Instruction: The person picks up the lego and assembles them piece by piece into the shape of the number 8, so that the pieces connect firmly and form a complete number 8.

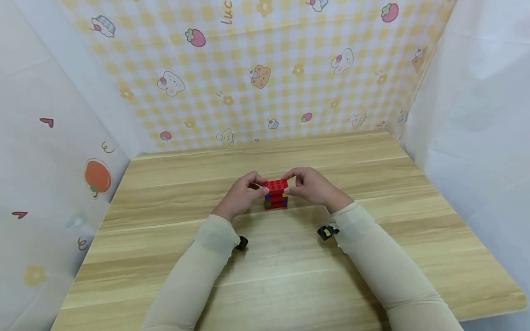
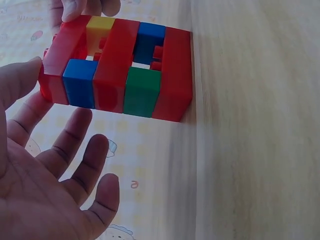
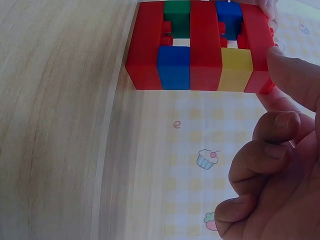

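A small tower of toy building bricks stands on the table between both hands. Long red bricks form its top, middle and bottom layers. A blue brick and a yellow brick fill the ends of the upper gap. In the lower gap sit a green brick and another blue brick. My left hand pinches the top red brick's left end between thumb and index finger, other fingers spread. At its right end, my right hand pinches the same brick, remaining fingers curled loosely.
The wood-grain table extends around the tower on every side. Behind it hangs a yellow checked cloth with cartoon prints. White sheets enclose the left side and the right side.
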`<state>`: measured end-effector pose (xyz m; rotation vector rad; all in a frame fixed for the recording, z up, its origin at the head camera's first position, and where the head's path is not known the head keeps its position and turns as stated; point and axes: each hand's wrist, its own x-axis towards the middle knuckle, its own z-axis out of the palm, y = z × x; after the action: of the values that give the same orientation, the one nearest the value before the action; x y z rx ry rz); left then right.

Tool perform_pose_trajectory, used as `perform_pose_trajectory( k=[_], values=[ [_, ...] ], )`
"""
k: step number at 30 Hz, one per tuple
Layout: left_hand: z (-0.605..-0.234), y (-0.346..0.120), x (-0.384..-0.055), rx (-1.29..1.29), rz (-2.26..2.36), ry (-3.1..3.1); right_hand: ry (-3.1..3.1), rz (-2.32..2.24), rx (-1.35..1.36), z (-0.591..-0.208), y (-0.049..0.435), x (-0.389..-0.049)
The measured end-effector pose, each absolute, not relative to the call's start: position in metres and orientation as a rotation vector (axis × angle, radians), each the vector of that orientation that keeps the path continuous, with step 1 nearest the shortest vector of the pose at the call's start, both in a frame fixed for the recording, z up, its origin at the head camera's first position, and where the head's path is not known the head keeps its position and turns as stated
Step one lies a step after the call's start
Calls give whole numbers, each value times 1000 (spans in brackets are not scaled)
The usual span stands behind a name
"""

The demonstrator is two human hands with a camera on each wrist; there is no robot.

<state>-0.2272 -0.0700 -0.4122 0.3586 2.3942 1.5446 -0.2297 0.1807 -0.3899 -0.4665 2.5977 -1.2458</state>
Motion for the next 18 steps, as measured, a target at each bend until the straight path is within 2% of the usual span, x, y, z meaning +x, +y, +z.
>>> perform_pose_trajectory(
  k=[18],
  values=[
    [-409, -74, -226, 370, 1461, 2431, 2612, -1217, -472, -386, 179, -229]
  ],
)
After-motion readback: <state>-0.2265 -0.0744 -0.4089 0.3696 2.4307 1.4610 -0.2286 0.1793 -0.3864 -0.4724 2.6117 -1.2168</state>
